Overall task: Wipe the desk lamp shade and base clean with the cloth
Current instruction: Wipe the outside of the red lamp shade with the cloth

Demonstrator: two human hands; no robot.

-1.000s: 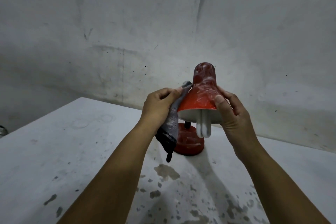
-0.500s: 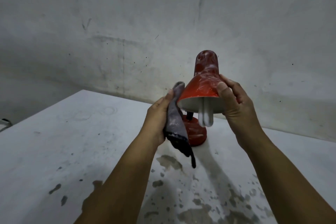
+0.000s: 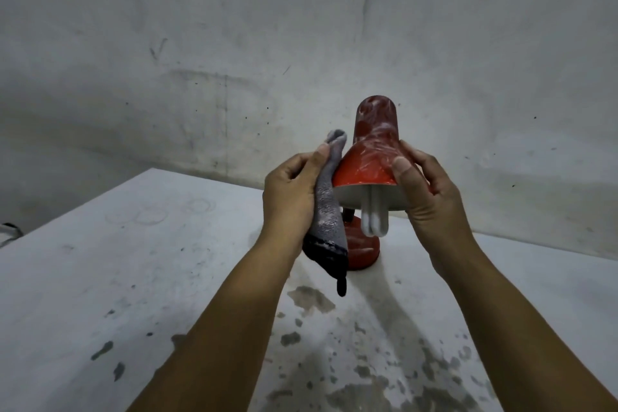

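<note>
Cloth [image 3: 329, 207] slid back up shade [image 3: 366, 160] left side — left hand [image 3: 291, 197] raised.

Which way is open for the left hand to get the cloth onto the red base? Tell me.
Probably yes: the left hand holds the cloth just above the base, nothing between them.

Red lamp shade [image 3: 366, 157], smeared with whitish residue, tilted open-end-down over red round base [image 3: 363, 249]; white bulb [image 3: 374, 221] exposed. Grey cloth [image 3: 326, 211], dark wet lower end, pressed against shade's left edge.
</note>
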